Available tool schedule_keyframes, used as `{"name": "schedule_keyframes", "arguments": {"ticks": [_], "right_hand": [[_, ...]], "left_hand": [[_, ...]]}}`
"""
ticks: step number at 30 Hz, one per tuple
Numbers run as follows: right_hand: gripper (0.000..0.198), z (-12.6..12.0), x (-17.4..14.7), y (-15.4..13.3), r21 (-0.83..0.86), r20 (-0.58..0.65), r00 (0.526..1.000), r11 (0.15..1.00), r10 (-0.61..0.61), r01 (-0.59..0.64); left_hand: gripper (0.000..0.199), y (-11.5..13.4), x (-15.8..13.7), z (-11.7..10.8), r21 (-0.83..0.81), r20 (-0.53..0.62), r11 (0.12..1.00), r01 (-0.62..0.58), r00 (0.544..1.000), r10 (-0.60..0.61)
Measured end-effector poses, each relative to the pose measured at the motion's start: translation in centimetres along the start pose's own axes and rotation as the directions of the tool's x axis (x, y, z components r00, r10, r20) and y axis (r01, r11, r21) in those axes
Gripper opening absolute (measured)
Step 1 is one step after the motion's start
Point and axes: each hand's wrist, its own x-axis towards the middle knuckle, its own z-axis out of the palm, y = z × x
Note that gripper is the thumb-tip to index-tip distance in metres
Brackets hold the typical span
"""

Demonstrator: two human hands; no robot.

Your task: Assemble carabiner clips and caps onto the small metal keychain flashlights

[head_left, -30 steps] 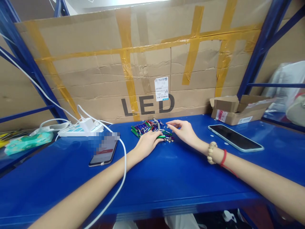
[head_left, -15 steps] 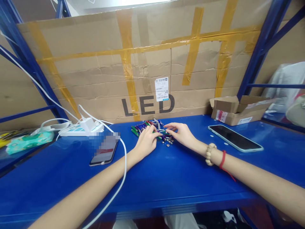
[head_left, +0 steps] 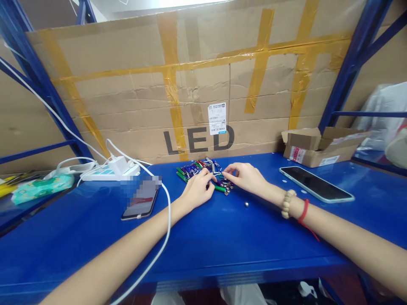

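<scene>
Silvery round piece (head_left: 246, 204) now lies apart from coloured tubes (head_left: 190, 170); left hand (head_left: 197, 187) loosely curled, right hand (head_left: 247, 176) half-closed, holds unclear. Likely picking-through; next wants fine pinch.

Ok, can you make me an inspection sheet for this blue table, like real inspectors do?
Surface: blue tabletop, shiny.
Job's things: pile of small coloured pieces, green, blue, purple and red; one small shiny piece lies apart, nearer the person.
Clutter: left phone, right phone, open cardboard box.
Hands: left hand at the pile's near side, right hand at its right; what they grip is too small to tell.
Cables: white cable runs from the power strip across the left forearm.
Surroundings: cardboard panel marked LED behind; blue metal frame.
</scene>
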Motion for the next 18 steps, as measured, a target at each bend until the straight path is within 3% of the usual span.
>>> {"name": "schedule_keyframes", "arguments": {"ticks": [2,3,6,9,11,14,18], "right_hand": [[0.037,-1.4,-0.1,-0.3,-0.087,0.104,0.994,0.996,0.039,-0.03],[0.039,-2.2,-0.2,-0.3,-0.054,0.242,0.97,0.999,0.017,-0.004],[0.041,-4.3,-0.6,-0.2,0.206,0.598,0.796,0.978,-0.094,-0.04],[0.054,-5.6,-1.2,-0.1,0.407,0.736,0.647,0.894,-0.2,-0.186],[0.052,-5.8,-1.6,-0.2,0.429,0.779,0.587,0.869,-0.218,-0.247],[0.041,-4.9,-1.9,-0.4,0.42,0.785,0.579,0.875,-0.219,-0.239],[0.029,-3.3,-1.6,-0.6,0.413,0.679,0.699,0.904,-0.225,-0.11]], "left_hand": [[0.025,0.0,0.0,-0.1,0.005,-0.001,1.0,0.004,1.0,-0.004],[0.024,0.1,0.0,-0.1,0.002,-0.002,1.0,0.005,1.0,-0.005],[0.022,0.1,0.0,-0.1,-0.012,-0.012,1.0,0.015,1.0,-0.015],[0.021,0.0,-0.1,-0.1,-0.014,-0.02,0.999,0.03,0.999,-0.03],[0.02,0.0,-0.1,0.0,-0.005,-0.02,0.999,0.032,0.999,-0.032],[0.02,0.1,-0.1,0.0,0.006,-0.015,0.999,0.034,0.999,-0.034],[0.018,-0.1,0.0,0.1,0.035,-0.036,0.997,0.062,0.997,-0.061]]}}
